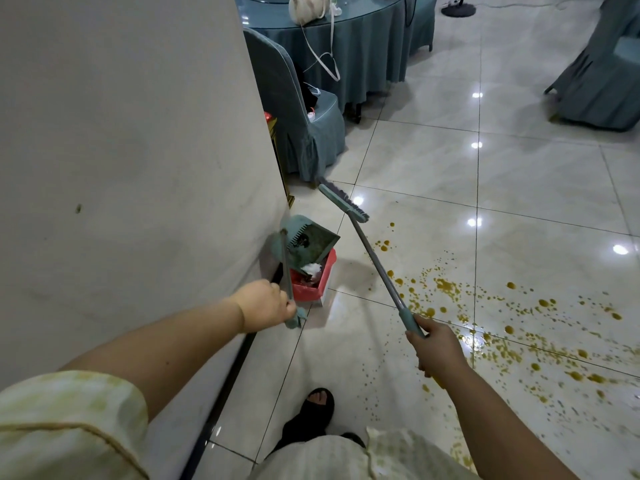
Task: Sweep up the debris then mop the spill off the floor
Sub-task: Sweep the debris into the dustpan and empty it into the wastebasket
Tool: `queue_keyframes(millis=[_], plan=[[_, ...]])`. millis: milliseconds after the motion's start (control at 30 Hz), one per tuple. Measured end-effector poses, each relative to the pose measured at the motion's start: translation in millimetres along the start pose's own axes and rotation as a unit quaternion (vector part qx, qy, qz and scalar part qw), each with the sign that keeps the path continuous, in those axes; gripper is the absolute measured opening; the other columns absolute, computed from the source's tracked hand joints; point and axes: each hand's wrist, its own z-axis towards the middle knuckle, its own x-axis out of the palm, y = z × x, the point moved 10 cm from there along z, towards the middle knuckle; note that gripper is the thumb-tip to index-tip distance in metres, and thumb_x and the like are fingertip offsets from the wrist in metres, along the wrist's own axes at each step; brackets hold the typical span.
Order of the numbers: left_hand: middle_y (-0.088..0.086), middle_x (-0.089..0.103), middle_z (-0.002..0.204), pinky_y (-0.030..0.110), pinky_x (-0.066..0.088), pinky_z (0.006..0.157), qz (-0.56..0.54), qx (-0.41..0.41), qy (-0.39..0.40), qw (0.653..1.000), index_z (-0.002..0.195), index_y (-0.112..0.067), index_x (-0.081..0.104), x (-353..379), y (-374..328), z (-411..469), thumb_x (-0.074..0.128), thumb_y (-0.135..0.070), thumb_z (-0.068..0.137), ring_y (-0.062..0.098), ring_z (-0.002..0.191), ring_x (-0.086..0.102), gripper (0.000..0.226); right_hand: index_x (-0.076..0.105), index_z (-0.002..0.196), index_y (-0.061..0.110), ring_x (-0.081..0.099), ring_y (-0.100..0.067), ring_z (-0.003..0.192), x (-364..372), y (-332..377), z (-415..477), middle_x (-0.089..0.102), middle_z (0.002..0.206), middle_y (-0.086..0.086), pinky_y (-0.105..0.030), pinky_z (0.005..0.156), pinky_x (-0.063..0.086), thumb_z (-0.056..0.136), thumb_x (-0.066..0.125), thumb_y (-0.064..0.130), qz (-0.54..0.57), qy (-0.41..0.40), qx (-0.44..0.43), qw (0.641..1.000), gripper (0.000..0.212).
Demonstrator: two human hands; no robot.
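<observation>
Item: cleaning job, midway, by my reckoning

Debris [310, 269]: a white crumpled lump sliding from my dustpan [304, 244] into the red bin [313, 285] that stands against the wall [138, 133]. No loose debris shows on the floor [433, 161]. Sweeping judged almost done; only this emptying remains

Spill [485, 313]: orange-brown drops and streaks scattered over the glossy tiles to my right, from near the broom shaft out to the frame's right edge. Untouched. Mopping judged not yet begun; no mop in view

Left hand [265, 305]: arm stretched forward along the wall, fingers closed in a fist round the top of the dustpan's long handle, pan tilted mouth-down over the bin

Right hand [434, 344]: arm reaching forward and a little outward, fingers wrapped round the teal grip of the broom [343, 203]. Shaft slants away and to the left; brush head lifted, appears clear of the floor, beyond the bin and near a covered chair [308, 133]

Footing: one sandalled foot [311, 415] on dry tile just left of the nearest drops

Left to do, as I judge: finish tipping, set both tools aside, fetch a mop, wipe the whole splattered patch
</observation>
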Motion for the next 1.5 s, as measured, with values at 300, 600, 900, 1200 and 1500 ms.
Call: queue_keyframes(millis=[300, 600, 900, 1200, 1500], plan=[[0.015, 0.059, 0.111, 0.04, 0.048, 0.074, 0.011, -0.079, -0.013, 0.997, 0.127, -0.009, 0.04, -9, 38, -16, 0.038, -0.01, 0.099, 0.034, 0.094, 0.059, 0.028, 0.047, 0.143, 0.022, 0.051, -0.022, 0.048, -2, -8, -8, 0.057, 0.083, -0.005, -0.024, 0.042, 0.044, 0.094, 0.057, 0.019, 0.007, 0.003, 0.008, 1.0, 0.05], [0.01, 0.063, 0.103, 0.037, 0.048, 0.07, -0.216, -0.327, -0.153, 0.907, 0.116, -0.015, 0.051, -28, 102, -54, 0.037, -0.049, 0.098, 0.031, 0.09, 0.062, 0.04, 0.049, 0.14, 0.014, 0.051, -0.022, 0.048, -18, 18, -17, 0.058, 0.068, -0.015, -0.027, 0.044, 0.044, 0.094, 0.058, 0.014, 0.082, 0.028, 0.036, 0.996, 0.047], [0.009, 0.066, 0.086, 0.031, 0.035, 0.054, -0.368, -0.466, -0.229, 0.772, 0.097, -0.019, 0.053, -36, 123, -79, 0.044, -0.051, 0.095, 0.032, 0.075, 0.062, 0.033, 0.056, 0.13, 0.007, 0.049, -0.021, 0.048, -53, 67, -39, 0.057, 0.073, -0.018, -0.026, 0.042, 0.04, 0.096, 0.052, 0.012, 0.109, 0.071, 0.038, 0.991, 0.035], [0.006, 0.065, 0.084, 0.031, 0.042, 0.057, -0.418, -0.485, -0.243, 0.729, 0.098, -0.021, 0.052, -50, 151, -57, 0.046, -0.048, 0.095, 0.031, 0.075, 0.061, 0.027, 0.051, 0.109, -0.006, 0.052, -0.017, 0.052, -56, 123, -25, 0.058, 0.079, -0.02, -0.022, 0.042, 0.045, 0.095, 0.047, 0.013, 0.097, 0.126, 0.082, 0.984, 0.024], [0.004, 0.06, 0.078, 0.03, 0.036, 0.057, -0.465, -0.488, -0.275, 0.685, 0.09, -0.021, 0.051, -23, 237, -3, 0.043, -0.057, 0.093, 0.026, 0.067, 0.052, 0.037, 0.053, 0.109, -0.007, 0.058, -0.022, 0.058, -21, 221, 35, 0.065, 0.087, -0.024, -0.027, 0.05, 0.05, 0.094, 0.048, 0.014, 0.151, 0.198, 0.076, 0.966, 0.026]])
